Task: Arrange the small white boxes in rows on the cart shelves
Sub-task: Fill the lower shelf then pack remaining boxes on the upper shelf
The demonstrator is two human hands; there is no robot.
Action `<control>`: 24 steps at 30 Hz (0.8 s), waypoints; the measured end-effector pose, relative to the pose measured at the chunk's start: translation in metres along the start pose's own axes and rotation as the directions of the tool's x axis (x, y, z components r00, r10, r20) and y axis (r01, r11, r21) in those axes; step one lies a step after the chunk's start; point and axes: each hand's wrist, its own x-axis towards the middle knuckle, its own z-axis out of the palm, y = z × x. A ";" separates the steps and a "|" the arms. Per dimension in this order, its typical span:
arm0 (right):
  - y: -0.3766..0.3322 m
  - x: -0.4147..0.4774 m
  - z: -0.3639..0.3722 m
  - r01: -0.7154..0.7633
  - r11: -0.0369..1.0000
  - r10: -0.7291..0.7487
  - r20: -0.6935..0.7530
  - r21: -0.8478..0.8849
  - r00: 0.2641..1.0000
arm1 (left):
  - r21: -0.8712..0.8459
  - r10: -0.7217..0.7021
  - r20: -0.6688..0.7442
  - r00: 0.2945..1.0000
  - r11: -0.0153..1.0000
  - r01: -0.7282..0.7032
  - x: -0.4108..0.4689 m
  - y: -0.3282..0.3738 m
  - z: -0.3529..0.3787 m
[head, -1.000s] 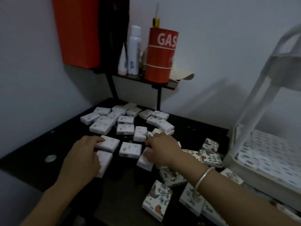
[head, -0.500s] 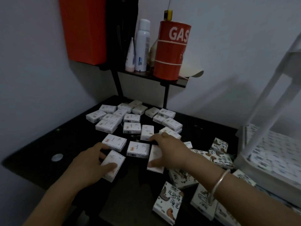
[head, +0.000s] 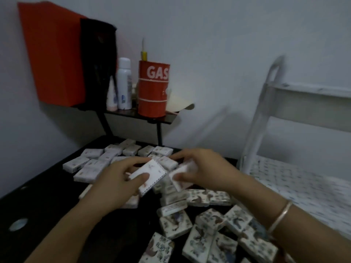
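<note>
Grip: my left hand (head: pixel 117 184) pinches a small white box (head: pixel 152 172), my right hand (head: pixel 203 168) clasps a second box (head: pixel 181 174), over the black table (head: pixel 47 196).

Matt paper boxes (head: pixel 91 170) lie on a glossy black table (head: pixel 47 196).

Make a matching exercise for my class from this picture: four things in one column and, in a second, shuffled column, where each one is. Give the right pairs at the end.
Things
1. red GAS can
2. metal bangle
3. white box with a dotted edge
4. patterned boxes

Places
A. held up in the left hand
B. lying loose on the near part of the black table
C. on the small black shelf by the wall
D. on the wrist behind the right hand

Pairs: 1-C, 2-D, 3-A, 4-B
</note>
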 end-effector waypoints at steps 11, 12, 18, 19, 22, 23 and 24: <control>0.070 -0.133 -0.204 -0.177 0.929 0.350 -0.616 0.324 0.706 | -0.144 0.630 0.100 0.770 0.775 -0.615 0.077 0.239 0.107; 0.077 -0.144 -0.218 -0.150 0.911 0.379 -0.633 0.385 0.676 | -0.201 0.635 0.098 0.766 0.766 -0.610 0.082 0.258 0.115; 0.127 -0.203 -0.277 -0.165 0.905 0.417 -0.739 0.392 0.530 | -0.265 0.601 0.090 0.794 0.783 -0.563 0.109 0.334 0.153; 0.135 -0.209 -0.281 -0.204 0.912 0.409 -0.749 0.356 0.521 | -0.235 0.606 0.086 0.791 0.784 -0.575 0.112 0.342 0.159; 0.154 -0.219 -0.287 -0.294 0.917 0.393 -0.752 0.271 0.530 | -0.181 0.614 0.137 0.777 0.787 -0.590 0.122 0.360 0.179; 0.158 -0.220 -0.287 -0.324 0.913 0.394 -0.737 0.247 0.549 | -0.166 0.610 0.168 0.774 0.792 -0.588 0.125 0.366 0.185; 0.161 -0.220 -0.287 -0.344 0.910 0.400 -0.714 0.233 0.575 | -0.154 0.607 0.192 0.771 0.794 -0.587 0.128 0.370 0.191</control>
